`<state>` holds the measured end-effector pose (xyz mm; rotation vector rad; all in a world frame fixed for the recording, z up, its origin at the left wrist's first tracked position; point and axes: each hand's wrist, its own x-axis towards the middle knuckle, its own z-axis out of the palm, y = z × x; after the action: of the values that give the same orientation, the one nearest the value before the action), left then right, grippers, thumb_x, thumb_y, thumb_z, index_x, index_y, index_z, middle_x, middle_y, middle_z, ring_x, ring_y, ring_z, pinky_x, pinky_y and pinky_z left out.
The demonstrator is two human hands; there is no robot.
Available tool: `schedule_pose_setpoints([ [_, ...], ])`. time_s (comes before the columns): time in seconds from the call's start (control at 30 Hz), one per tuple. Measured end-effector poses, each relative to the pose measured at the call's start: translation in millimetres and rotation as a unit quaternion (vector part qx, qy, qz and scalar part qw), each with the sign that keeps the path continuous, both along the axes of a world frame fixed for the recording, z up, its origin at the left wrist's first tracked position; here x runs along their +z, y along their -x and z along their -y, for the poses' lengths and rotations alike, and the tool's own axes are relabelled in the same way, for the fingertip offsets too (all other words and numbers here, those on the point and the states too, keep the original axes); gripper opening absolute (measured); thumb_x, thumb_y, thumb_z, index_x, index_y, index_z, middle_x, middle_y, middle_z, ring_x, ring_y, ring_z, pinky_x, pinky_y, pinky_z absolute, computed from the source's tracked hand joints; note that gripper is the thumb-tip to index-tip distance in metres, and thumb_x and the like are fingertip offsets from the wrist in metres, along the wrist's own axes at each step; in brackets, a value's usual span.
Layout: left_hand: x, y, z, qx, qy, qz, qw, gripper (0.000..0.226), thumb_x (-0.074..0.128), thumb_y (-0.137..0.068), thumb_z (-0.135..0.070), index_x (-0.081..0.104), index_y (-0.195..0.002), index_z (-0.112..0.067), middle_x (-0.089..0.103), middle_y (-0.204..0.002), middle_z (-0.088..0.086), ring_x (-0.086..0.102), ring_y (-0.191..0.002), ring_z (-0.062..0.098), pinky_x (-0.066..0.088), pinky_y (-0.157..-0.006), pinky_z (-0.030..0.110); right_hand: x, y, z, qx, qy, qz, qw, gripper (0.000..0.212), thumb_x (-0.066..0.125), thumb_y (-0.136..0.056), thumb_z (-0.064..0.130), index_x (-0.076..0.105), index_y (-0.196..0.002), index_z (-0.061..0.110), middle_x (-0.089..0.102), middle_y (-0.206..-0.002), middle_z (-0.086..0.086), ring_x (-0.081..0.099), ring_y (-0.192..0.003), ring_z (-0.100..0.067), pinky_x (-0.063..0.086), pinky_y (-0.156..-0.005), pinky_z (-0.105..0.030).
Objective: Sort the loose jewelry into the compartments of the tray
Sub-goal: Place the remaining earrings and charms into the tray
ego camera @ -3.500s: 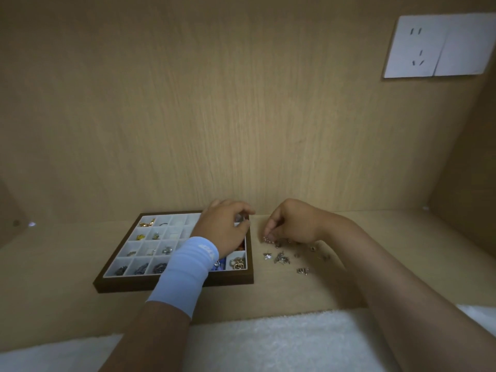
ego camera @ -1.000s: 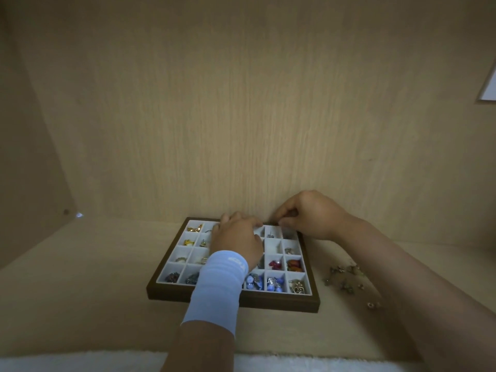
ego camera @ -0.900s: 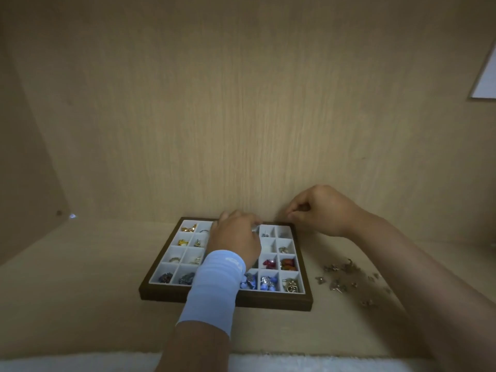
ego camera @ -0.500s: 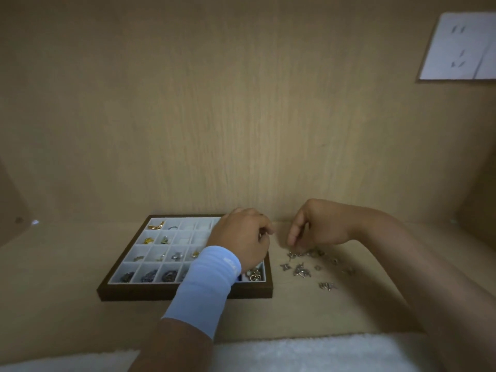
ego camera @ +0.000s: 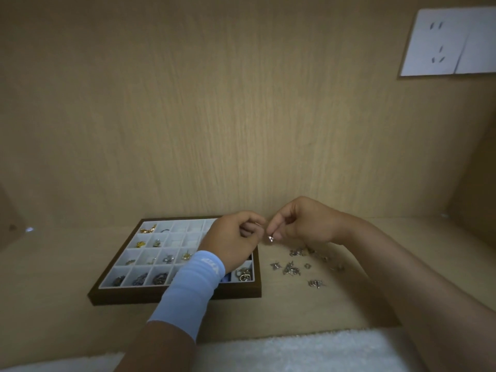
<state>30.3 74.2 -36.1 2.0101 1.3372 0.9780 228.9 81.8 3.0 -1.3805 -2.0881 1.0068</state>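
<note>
Head view is showing the right hand (ego camera: 303, 224) pinching a small silver charm (ego camera: 270, 238) between thumb and fingertip, the piece dangling downward toward six o'clock just past the tray's right edge. Its shape is too small to make out. The left hand (ego camera: 233, 241), wearing a pale blue wrist sleeve (ego camera: 188, 294), is hovering curled over the right part of the tray (ego camera: 171, 295); whether it is holding anything cannot be told. The dark-framed tray is lying flat with its long axis running nine to three o'clock, its white compartments holding gold, silver and dark pieces. The hand and sleeve are hiding several right-hand compartments. At three o'clock from the tray, loose jewelry (ego camera: 295, 267) is lying scattered on the pale wood counter (ego camera: 53, 264). A wood-grain wall (ego camera: 214, 103) is rising behind, with a white outlet plate (ego camera: 451, 41) at one o'clock, cut off by the frame. A white fluffy cloth (ego camera: 281, 350) is lining the near edge.
</note>
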Motion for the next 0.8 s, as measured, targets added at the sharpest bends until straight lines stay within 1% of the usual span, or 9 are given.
schedule_pose_setpoints([
  [0.07, 3.6, 1.4, 1.6, -0.011, 0.019, 0.034, 0.999, 0.022, 0.067, -0.086, -0.012, 0.069, -0.094, -0.033, 0.072, -0.087, -0.012, 0.066, -0.087, 0.001, 0.049, -0.076, 0.008, -1.9, -0.1, -0.3, -0.01, 0.005, -0.043, 0.999, 0.017, 0.071, -0.086, -0.002, 0.076, -0.099, 0.007, 0.076, -0.081, 0.001, 0.068, -0.073, 0.0, 0.051, -0.067, -0.013],
  [0.13, 6.7, 1.3, 3.8, -0.018, 0.028, 0.054, 0.998, 0.023, 0.066, -0.085, -0.005, 0.071, -0.091, -0.026, 0.073, -0.086, -0.011, 0.067, -0.085, 0.001, 0.049, -0.076, 0.007, -2.6, 1.0, -1.1, -0.022, 0.001, -0.074, 0.997, 0.016, 0.073, -0.085, 0.0, 0.076, -0.097, 0.009, 0.076, -0.082, -0.001, 0.068, -0.073, -0.002, 0.053, -0.069, -0.014],
  [0.23, 8.8, 0.5, 6.1, -0.017, 0.041, 0.093, 0.995, 0.016, 0.072, -0.082, -0.009, 0.074, -0.09, -0.024, 0.073, -0.086, -0.007, 0.067, -0.083, 0.003, 0.052, -0.076, 0.011, -3.0, 4.6, -1.1, -0.044, 0.004, -0.13, 0.991, 0.014, 0.073, -0.085, -0.002, 0.073, -0.098, 0.004, 0.073, -0.075, -0.001, 0.062, -0.058, 0.002, 0.046, -0.055, -0.01],
  [0.3, 8.8, 2.0, 4.3, -0.01, 0.033, 0.12, 0.992, 0.014, 0.075, -0.081, -0.014, 0.074, -0.088, -0.026, 0.073, -0.084, -0.007, 0.067, -0.083, 0.005, 0.054, -0.078, 0.017, -3.2, 9.1, -1.1, -0.057, -0.004, -0.156, 0.986, 0.015, 0.072, -0.085, -0.002, 0.072, -0.1, -0.001, 0.072, -0.075, -0.003, 0.058, -0.053, 0.003, 0.042, -0.052, -0.009],
  [0.37, 9.9, 5.8, 1.5, 0.007, 0.016, 0.129, 0.991, 0.012, 0.075, -0.081, -0.016, 0.074, -0.085, -0.028, 0.073, -0.083, -0.007, 0.067, -0.083, 0.005, 0.054, -0.08, 0.02, -2.3, 15.0, 0.0, -0.065, -0.024, -0.171, 0.983, 0.014, 0.073, -0.085, 0.0, 0.074, -0.099, 0.0, 0.073, -0.076, -0.002, 0.061, -0.056, 0.004, 0.044, -0.055, -0.009],
  [0.47, 15.2, 13.4, -0.4, 0.025, -0.003, 0.132, 0.991, 0.011, 0.076, -0.081, -0.018, 0.073, -0.084, -0.028, 0.073, -0.083, -0.009, 0.066, -0.08, 0.0, 0.051, -0.077, 0.013, 0.2, 24.1, 1.5, -0.065, -0.06, -0.165, 0.982, 0.013, 0.076, -0.085, 0.007, 0.077, -0.097, 0.009, 0.077, -0.078, -0.001, 0.068, -0.066, 0.002, 0.049, -0.064, -0.011],
  [0.63, 23.2, 25.8, -1.8, 0.029, -0.009, 0.112, 0.993, 0.008, 0.074, -0.082, -0.023, 0.074, -0.088, -0.028, 0.073, -0.085, -0.01, 0.066, -0.081, -0.001, 0.05, -0.077, 0.013, 6.3, 37.7, -4.1, -0.047, -0.175, -0.094, 0.979, 0.008, 0.078, -0.084, 0.019, 0.08, -0.091, 0.017, 0.077, -0.083, 0.005, 0.071, -0.08, -0.005, 0.056, -0.076, -0.022],
  [0.73, 22.9, 32.9, -3.9, 0.032, 0.003, 0.117, 0.993, 0.009, 0.073, -0.083, -0.021, 0.074, -0.087, -0.029, 0.073, -0.085, -0.01, 0.067, -0.082, 0.001, 0.053, -0.083, 0.02, 9.9, 48.2, -5.8, -0.034, -0.239, -0.007, 0.97, 0.005, 0.075, -0.088, 0.022, 0.079, -0.091, 0.021, 0.073, -0.083, 0.012, 0.062, -0.069, 0.009, 0.044, -0.066, -0.01],
  [0.8, 21.4, 37.0, -6.3, 0.032, 0.015, 0.123, 0.992, 0.011, 0.072, -0.084, -0.019, 0.074, -0.09, -0.028, 0.073, -0.088, -0.01, 0.067, -0.085, 0.002, 0.054, -0.088, 0.026, 13.0, 54.0, -8.9, -0.028, -0.268, 0.072, 0.96, 0.006, 0.072, -0.089, 0.026, 0.077, -0.092, 0.025, 0.071, -0.087, 0.013, 0.059, -0.07, 0.009, 0.042, -0.065, -0.011],
])
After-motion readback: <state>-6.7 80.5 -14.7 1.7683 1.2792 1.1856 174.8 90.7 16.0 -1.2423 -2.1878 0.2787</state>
